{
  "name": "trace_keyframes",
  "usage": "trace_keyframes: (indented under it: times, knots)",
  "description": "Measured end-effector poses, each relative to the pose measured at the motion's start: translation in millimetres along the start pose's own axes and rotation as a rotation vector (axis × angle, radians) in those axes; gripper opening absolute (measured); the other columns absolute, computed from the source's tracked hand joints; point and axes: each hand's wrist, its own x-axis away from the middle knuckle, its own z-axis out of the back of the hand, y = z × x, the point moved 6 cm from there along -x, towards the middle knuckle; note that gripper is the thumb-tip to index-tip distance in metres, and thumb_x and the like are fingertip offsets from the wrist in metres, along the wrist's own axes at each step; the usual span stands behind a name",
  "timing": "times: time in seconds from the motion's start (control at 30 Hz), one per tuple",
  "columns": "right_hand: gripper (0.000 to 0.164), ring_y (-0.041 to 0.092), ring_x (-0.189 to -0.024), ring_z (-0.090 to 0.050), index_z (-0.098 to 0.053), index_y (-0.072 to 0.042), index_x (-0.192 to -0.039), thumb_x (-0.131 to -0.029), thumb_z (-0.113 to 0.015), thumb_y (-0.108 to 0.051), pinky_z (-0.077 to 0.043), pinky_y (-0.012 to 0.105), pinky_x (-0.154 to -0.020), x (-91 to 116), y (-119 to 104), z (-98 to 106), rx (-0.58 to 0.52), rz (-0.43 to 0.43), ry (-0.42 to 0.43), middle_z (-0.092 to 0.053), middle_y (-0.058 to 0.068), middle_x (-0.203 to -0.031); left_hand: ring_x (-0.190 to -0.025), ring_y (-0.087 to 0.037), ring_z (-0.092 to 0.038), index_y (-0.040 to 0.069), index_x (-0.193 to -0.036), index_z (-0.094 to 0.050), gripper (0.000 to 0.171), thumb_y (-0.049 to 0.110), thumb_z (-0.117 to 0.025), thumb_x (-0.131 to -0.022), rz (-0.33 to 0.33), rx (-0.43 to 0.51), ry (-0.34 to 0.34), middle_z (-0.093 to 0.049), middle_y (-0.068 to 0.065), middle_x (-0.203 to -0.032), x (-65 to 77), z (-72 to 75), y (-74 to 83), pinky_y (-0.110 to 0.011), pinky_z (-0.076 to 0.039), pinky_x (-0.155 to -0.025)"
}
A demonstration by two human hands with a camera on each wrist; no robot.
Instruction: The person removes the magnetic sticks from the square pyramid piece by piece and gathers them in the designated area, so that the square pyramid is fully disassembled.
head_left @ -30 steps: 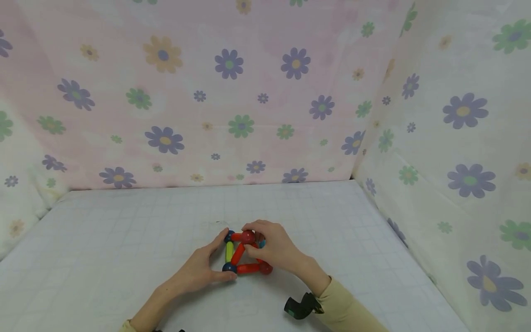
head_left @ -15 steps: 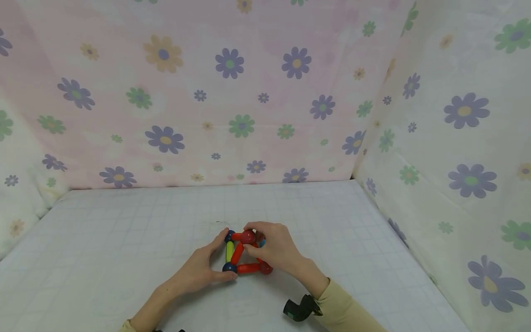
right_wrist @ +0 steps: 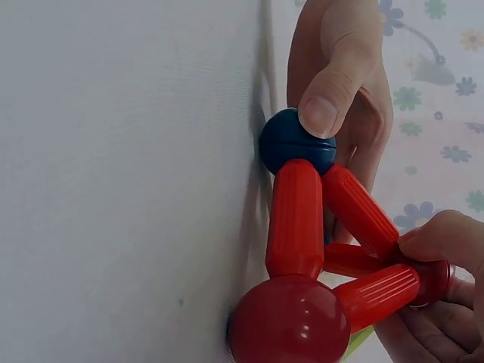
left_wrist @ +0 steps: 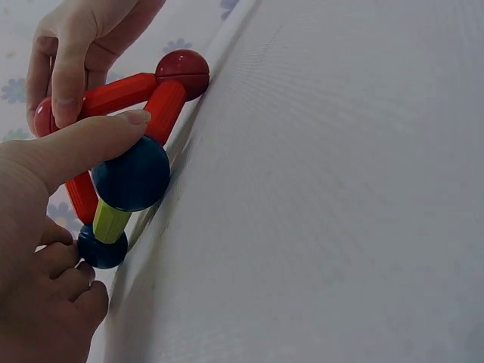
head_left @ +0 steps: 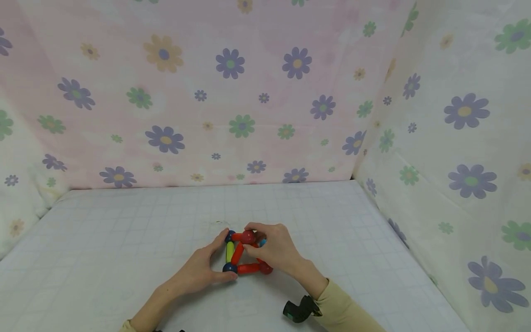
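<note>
A ball-and-stick toy frame of magnetic-looking rods and balls stands on the table. My left hand (head_left: 201,272) holds its left side, the thumb on the near dark blue ball (head_left: 230,268) and fingers at the far dark blue ball (head_left: 230,236). Between these balls runs a yellow-green rod (head_left: 230,252). My right hand (head_left: 280,249) pinches the raised red ball (head_left: 248,237), where several red rods meet. Another red ball (right_wrist: 290,321) lies low at the near right corner, joined to the near blue ball by a red rod (right_wrist: 295,219). The right hand partly hides a light blue piece (head_left: 262,242).
The white table (head_left: 124,230) has a faint grid. Flower-printed cloth (head_left: 186,92) walls the back and sides. A black wrist camera (head_left: 299,309) hangs by the right sleeve (head_left: 346,306), close above the tabletop.
The right hand has shifted very slightly, its knuckles a touch lower and further right, still on the raised red ball. The left hand and the frame have stayed in place.
</note>
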Motion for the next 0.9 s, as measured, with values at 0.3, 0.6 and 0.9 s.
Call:
trace_keyframes:
  times: [0.3,0.6,0.9]
  knots:
    - [0.031,0.008,-0.079,-0.073,-0.069,-0.013,-0.109,-0.080,-0.079,-0.005,-0.059,0.025,-0.075,-1,6,-4,-0.158,-0.035,-0.032,-0.076,0.000,-0.097,-0.151,-0.033,-0.025,0.019,-0.160,-0.023,0.109,0.043,-0.087,-0.075,-0.008,-0.006,0.006,-0.029,-0.006,-0.164,0.2,0.8,0.4,-0.061,-0.024,-0.119]
    - [0.030,0.011,-0.082,-0.072,-0.068,-0.014,-0.109,-0.082,-0.076,-0.003,-0.060,0.029,-0.080,-1,11,-5,-0.236,-0.052,-0.059,-0.075,0.001,-0.099,-0.151,-0.033,-0.025,0.020,-0.160,-0.023,0.109,0.043,-0.087,-0.075,0.004,-0.004,0.003,-0.029,-0.006,-0.164,0.0,1.0,0.4,-0.061,-0.024,-0.119]
    - [0.030,0.013,-0.085,-0.073,-0.067,-0.013,-0.109,-0.082,-0.077,-0.004,-0.062,0.038,-0.082,1,16,4,-0.294,-0.053,-0.054,-0.075,0.002,-0.099,-0.151,-0.034,-0.026,0.020,-0.161,-0.022,0.109,0.043,-0.086,-0.075,0.008,-0.008,-0.007,-0.029,-0.006,-0.164,-0.8,-0.5,0.5,-0.061,-0.025,-0.118]
